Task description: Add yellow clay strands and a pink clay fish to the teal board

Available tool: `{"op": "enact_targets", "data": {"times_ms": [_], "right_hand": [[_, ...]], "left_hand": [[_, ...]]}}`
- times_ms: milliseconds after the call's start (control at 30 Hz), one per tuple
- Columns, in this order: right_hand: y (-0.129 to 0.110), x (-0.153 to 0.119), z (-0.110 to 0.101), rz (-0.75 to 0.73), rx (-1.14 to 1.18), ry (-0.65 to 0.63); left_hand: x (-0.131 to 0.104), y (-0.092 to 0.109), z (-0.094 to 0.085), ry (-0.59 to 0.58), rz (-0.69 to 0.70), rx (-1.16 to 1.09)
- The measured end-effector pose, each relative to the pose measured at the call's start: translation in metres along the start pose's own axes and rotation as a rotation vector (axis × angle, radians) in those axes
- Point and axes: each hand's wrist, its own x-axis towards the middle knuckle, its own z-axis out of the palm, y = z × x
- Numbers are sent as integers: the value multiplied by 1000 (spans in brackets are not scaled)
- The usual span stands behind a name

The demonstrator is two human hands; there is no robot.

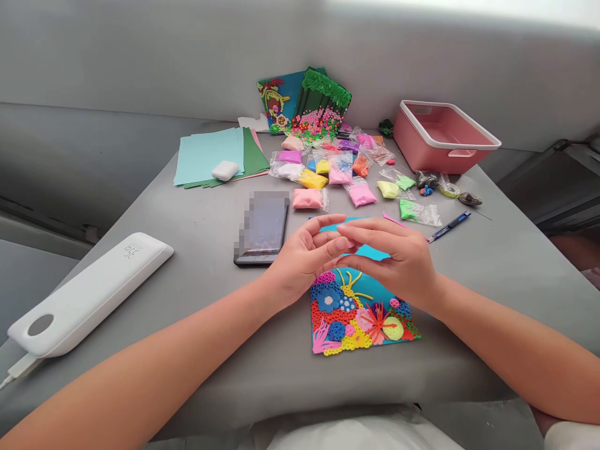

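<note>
Currently, we judge the step to be fingertip work: our left hand [304, 257] and right hand [398, 253] meet above the clay-relief panel [365, 315], fingers part-spread and gently curved, tips together. Whether they pinch a small piece, we cannot tell. The panel lies flat below, near the front edge of the table [234, 384]. Any lowering from this position calls for separated hands, a light fingertip grip and wrists held above the raised clay. Laterally, the phone [263, 228] limits us beside the left hand; the utility knife [450, 226] lies beyond the right. Forward, bagged clay [308, 199] restricts reach. We have more room right of the panel.
</note>
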Motion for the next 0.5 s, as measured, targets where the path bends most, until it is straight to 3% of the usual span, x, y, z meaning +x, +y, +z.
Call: {"op": "enact_targets", "data": {"times_ms": [100,267,500], "right_hand": [[0,1,0,-48,-4,-1],[0,2,1,-21,59,21],[-1,0,2,-9,-14,13]], "left_hand": [[-2,0,0,-11,-29,11],[-1,-2,-1,-131,-44,-16],[0,-2,-2,-56,-49,11]]}}
